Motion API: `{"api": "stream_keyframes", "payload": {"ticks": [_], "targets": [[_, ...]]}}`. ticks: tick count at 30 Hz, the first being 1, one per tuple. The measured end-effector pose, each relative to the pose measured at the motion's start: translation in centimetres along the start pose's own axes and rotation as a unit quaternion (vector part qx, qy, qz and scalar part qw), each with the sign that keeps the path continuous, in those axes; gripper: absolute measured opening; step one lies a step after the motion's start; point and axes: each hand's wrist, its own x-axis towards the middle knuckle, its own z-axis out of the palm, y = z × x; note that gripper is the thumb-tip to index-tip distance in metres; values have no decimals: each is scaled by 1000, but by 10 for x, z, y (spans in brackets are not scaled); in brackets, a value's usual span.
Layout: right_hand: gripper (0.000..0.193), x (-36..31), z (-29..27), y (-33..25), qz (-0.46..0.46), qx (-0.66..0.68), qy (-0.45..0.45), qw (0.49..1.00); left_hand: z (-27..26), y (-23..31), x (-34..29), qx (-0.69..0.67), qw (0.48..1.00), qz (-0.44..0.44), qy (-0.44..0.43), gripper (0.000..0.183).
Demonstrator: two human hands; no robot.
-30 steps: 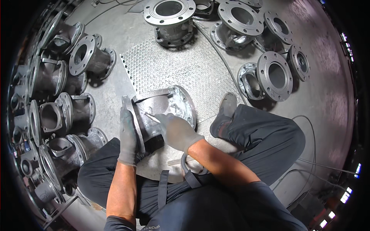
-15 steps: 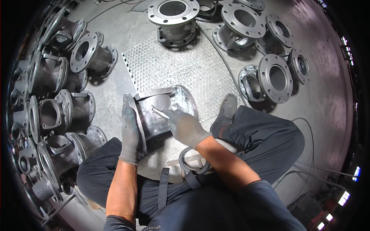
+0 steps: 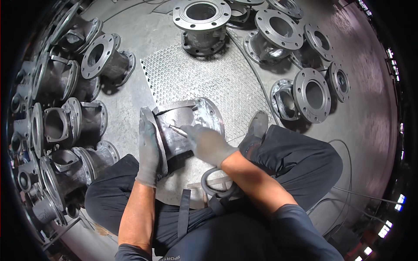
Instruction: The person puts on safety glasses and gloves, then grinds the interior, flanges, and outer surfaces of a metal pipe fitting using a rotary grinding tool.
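Observation:
A grey cast-metal valve body (image 3: 176, 141) with a flange at each end lies on its side between my legs. Against the outer face of its left flange (image 3: 159, 141) rests my gloved left hand (image 3: 149, 145), fingers stretched out flat. My gloved right hand (image 3: 211, 143) is closed around a slim, pen-like tool (image 3: 178, 131) of pale metal colour. The tool's darker tip points left at the body's curved wall, at or very near the surface; contact is hard to tell. The fingertips around the tool are partly hidden by the hand's back.
Flanged valve bodies (image 3: 104, 61) crowd the left side; several more (image 3: 312, 95) stand at the far right. One stands upright (image 3: 201, 17) beyond the metal mesh sheet (image 3: 200, 74). Cables (image 3: 257, 76) cross the floor. A dark ring (image 3: 205, 182) lies near my lap.
The tool's tip has shifted slightly left and down along the body's wall, with my right hand turning a little. My left hand stays on the flange. The whole view has shifted slightly.

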Motion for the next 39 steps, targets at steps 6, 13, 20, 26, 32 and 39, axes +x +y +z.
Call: {"api": "stream_keyframes", "payload": {"ticks": [6,13,20,26,32,39], "targets": [[36,-5,-20,1,78,-8,38,996,17,13,-10,137,984,102,55,79],[37,10,-82,15,179,-183,-117,960,30,22,-17,139,979,120,91,87],[28,82,-81,5,155,-297,-206,919,43,29,-26,98,983,119,98,69],[29,87,-89,20,179,-295,-275,897,40,8,-22,317,927,191,50,79],[41,44,-89,-14,242,-244,-243,907,38,1,-24,260,940,199,97,79],[40,41,-70,17,187,-173,-193,948,43,37,-29,92,990,65,80,84]]}}
